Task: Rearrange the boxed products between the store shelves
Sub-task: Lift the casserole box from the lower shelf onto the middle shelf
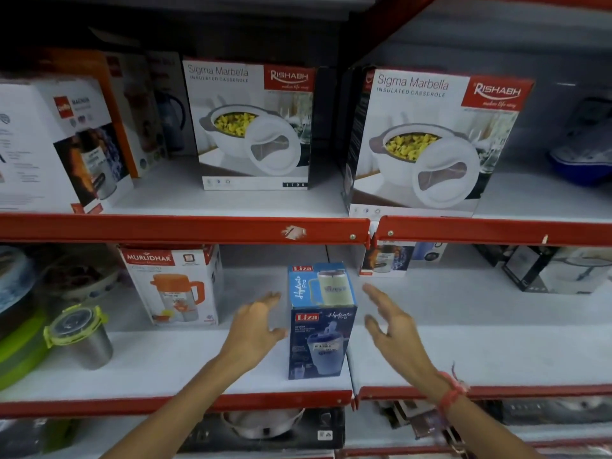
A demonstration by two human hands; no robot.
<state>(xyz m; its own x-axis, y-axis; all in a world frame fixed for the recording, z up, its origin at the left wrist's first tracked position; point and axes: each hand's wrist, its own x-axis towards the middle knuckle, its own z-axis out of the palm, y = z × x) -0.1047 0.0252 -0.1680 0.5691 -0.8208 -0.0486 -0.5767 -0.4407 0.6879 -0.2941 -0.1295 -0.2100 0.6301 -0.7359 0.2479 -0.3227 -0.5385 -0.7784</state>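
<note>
Blue, the tall cardboard Liza jug box (320, 321) stands between our spread, empty left hand (256, 321) at nine o'clock and right hand (390, 323) at three, probably flanking it to grip both sides.

Liza box (320, 321) right of Murlidhar box (175, 286)

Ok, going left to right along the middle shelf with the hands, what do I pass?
Steel canister with green clip lid → white Murlidhar jug box → left hand → blue Liza box → right hand → black-and-white box.
</note>
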